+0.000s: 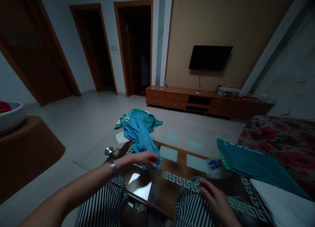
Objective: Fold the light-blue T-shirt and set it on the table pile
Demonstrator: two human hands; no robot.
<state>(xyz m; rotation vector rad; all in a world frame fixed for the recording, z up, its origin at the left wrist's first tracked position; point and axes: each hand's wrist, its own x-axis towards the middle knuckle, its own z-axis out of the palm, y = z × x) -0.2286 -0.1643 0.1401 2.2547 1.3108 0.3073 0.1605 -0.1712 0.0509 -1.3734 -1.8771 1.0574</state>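
My left hand (pixel 144 158) is closed on the near end of a blue garment (pixel 137 133), which stretches away from me over the far edge of a glass coffee table (pixel 172 184). Under and behind it lies a teal garment (pixel 150 120) in a loose heap. My right hand (pixel 216 199) rests with its fingers spread flat on my right knee, holding nothing. My knees in striped trousers (pixel 108 200) press against the table's near side. A folded teal cloth (pixel 248 164) lies on the table's right part, next to a small white and blue packet (pixel 214 165).
A floral sofa (pixel 283 141) stands at the right with a white cushion (pixel 283 204) in front. A low wooden TV cabinet (pixel 209 102) and a wall TV (pixel 209 57) are across the tiled floor. A brown stand with a white bowl (pixel 11 117) is at left.
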